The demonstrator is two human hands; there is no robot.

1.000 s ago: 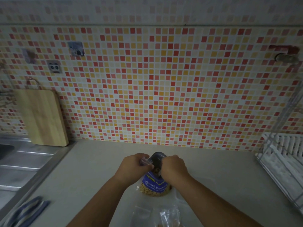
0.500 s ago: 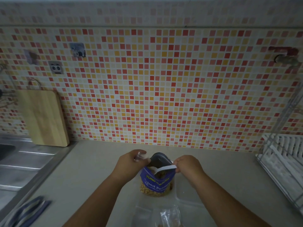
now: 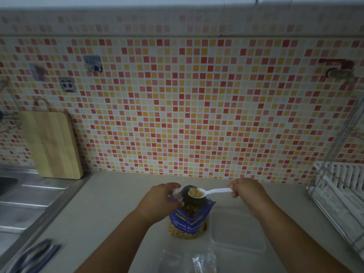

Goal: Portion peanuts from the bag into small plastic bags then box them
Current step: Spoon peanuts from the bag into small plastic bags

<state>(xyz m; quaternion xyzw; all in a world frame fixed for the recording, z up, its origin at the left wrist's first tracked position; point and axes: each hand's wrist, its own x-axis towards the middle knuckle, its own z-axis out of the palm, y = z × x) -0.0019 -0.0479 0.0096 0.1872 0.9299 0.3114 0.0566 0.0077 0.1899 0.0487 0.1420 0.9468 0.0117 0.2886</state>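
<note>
Pinching a white spoon [image 3: 209, 192], the right hand [image 3: 246, 191] held its peanut-filled bowl pointing leftward; the left hand [image 3: 160, 200] clutched a small clear bag [image 3: 174, 195].

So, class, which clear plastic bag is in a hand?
The small clear bag that the left hand holds beside the open peanut bag; the other clear bags lie on the counter, nearer the person.

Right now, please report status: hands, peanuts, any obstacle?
Right hand holds spoon, loaded with peanuts, over open peanut bag. Left hand pinches small plastic bag. Nothing in the way.
</note>
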